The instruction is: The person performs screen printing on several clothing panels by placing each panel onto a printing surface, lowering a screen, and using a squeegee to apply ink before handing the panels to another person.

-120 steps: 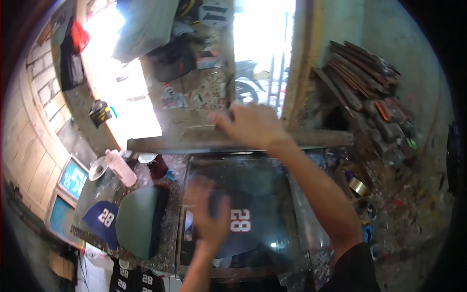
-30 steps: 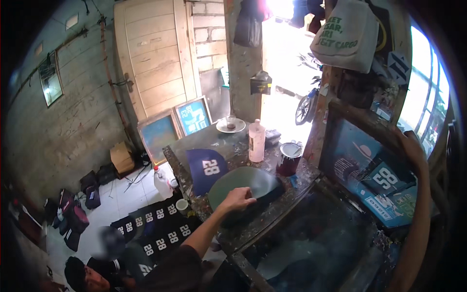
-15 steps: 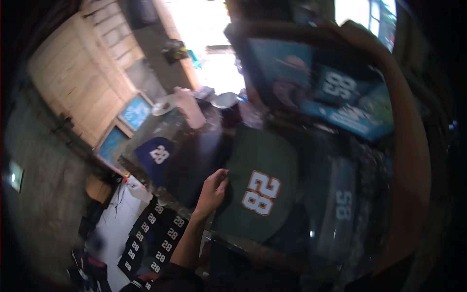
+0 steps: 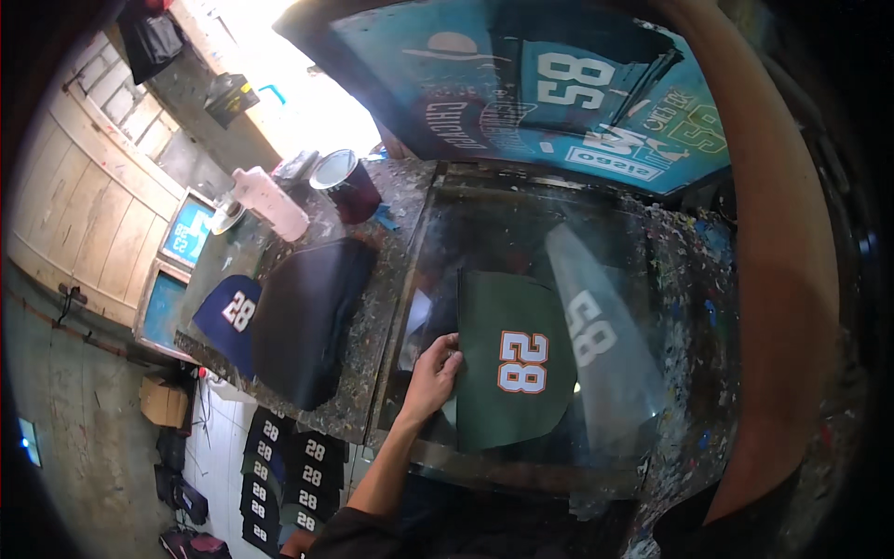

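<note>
A dark green curved fabric panel (image 4: 484, 298), with a white number edged in orange, lies on the glass plate (image 4: 484, 212). At its left edge my left hand (image 4: 434, 377) is closed, pinching the fabric between thumb and fingers. Up the right side stretches my right forearm (image 4: 778, 186); the hand itself is cut off by the top edge. Near that arm's upper end a blue printing screen (image 4: 372, 56) in a dark frame stands tilted up behind the glass. Its mesh carries a pale mirrored number and other designs.
Left of the glass lie a dark stack of panels (image 4: 312, 317) and a navy panel (image 4: 222, 307). A pink bottle (image 4: 270, 203) and a paint can (image 4: 345, 186) stand behind them. Several printed dark panels (image 4: 307, 466) lie on a white surface (image 4: 209, 456) at lower left.
The view has swung, and the tilted screen now appears higher. My left hand still holds the green panel's edge. My right hand, earlier at the screen's upper frame, has left the picture.
</note>
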The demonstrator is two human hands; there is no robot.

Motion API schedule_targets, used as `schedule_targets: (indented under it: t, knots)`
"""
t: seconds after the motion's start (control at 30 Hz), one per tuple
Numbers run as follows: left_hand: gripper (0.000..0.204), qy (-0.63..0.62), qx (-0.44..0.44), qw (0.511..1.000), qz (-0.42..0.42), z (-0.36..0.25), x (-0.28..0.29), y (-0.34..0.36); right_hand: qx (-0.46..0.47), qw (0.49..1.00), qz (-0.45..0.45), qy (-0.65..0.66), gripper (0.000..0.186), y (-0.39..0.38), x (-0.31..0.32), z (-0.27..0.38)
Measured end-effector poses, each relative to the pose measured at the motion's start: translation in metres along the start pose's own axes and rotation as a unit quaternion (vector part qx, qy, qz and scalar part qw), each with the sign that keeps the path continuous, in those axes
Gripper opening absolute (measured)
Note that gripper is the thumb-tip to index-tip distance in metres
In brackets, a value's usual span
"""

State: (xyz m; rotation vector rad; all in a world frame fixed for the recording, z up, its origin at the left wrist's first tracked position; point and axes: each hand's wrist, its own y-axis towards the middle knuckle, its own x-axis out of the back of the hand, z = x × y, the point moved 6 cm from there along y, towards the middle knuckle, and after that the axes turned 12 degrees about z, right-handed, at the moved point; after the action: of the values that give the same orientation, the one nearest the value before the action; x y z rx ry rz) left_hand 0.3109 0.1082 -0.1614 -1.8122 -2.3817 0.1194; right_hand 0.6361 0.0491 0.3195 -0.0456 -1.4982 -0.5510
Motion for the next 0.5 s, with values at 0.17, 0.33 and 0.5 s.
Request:
schedule_targets:
  t: [0.17, 0.33, 0.5]
  knots:
    - [0.054, 0.05, 0.003, 0.998, 0.028, -0.015, -0.013, 0.015, -0.018, 0.999, -0.022, 0.028, 0.053, 0.007, 0.001, -0.002]
    - [0.06, 0.101, -0.005, 0.995, 0.013, -0.028, -0.01, 0.019, -0.045, 0.996, 0.002, 0.081, 0.052, -0.004, -0.001, 0.004]
    - [0.065, 0.193, 0.008, 0.981, 0.0, -0.04, -0.011, 0.01, -0.029, 0.998, -0.035, 0.051, 0.054, -0.021, 0.006, 0.014]
